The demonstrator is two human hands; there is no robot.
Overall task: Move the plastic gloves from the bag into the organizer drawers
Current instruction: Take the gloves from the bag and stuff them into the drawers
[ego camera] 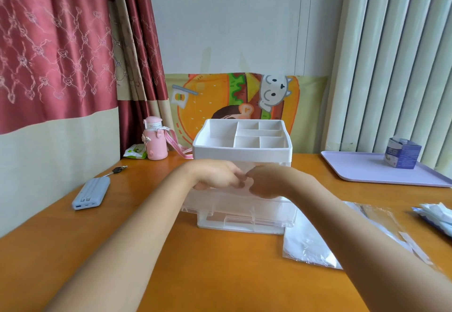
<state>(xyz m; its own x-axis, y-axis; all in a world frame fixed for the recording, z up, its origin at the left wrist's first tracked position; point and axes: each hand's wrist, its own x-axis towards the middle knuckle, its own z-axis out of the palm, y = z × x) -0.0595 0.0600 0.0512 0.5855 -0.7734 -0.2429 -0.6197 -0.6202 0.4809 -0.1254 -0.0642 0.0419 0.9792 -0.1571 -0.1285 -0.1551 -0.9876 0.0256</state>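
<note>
The white organizer (242, 151) stands mid-table, with open compartments on top and clear drawers below. Its upper drawer (193, 201) is pulled out toward me. The lower drawer (241, 222) sits further in. My left hand (215, 174) and my right hand (269, 180) meet over the open upper drawer, fingers curled inward and knuckles almost touching. A pale, translucent bit of plastic gloves (245, 184) shows between the fingertips; most of it is hidden by the hands. The clear plastic bag (315, 245) lies flat on the table to the right of the organizer.
A grey power bank (91, 196) and keys (117, 170) lie at the left. A pink bottle (154, 140) and a wipes pack (135, 152) stand behind. A lilac tray (367, 172) holds a blue box (402, 152) at the right. White packets (436, 216) lie by the right edge.
</note>
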